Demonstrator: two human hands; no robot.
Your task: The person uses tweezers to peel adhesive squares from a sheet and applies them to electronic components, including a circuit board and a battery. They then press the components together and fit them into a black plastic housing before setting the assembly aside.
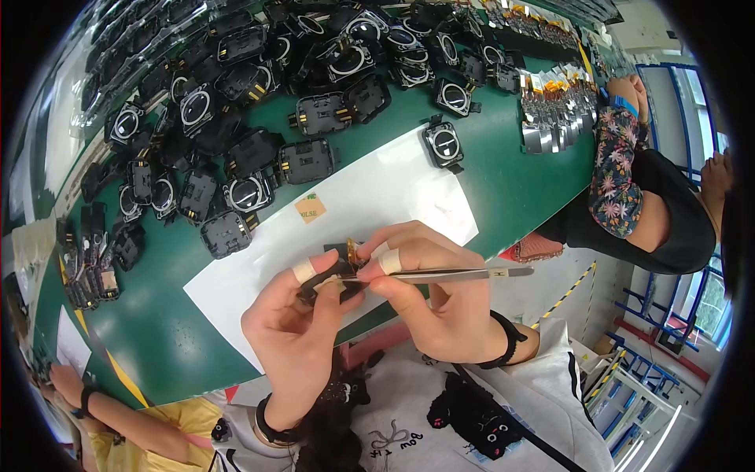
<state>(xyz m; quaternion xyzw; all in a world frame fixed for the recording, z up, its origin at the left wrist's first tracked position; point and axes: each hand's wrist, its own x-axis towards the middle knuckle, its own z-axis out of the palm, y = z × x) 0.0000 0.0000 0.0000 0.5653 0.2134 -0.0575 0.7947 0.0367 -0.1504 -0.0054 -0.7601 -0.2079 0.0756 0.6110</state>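
Close in front of me, my left hand (292,326) is closed round a small black plastic housing (314,289), thumb on its near side. A gold-coloured flexible strip (351,250) stands up at the housing's far edge. My right hand (440,295) pinches metal tweezers (448,275), whose tips reach the housing beside my left thumb. Fingers hide most of the housing and the exact point where the tips meet it. Pale tape is wrapped round a finger of each hand. Both hands are above a white sheet (397,189) on the green table.
Many black housings (252,149) with round rings crowd the table's far left side. One housing (444,145) lies on the sheet's far right. Ribbon-cable parts (558,110) lie in a row at right. A tan sticker (310,208) is on the sheet. Co-workers' arms (617,169) show at both sides.
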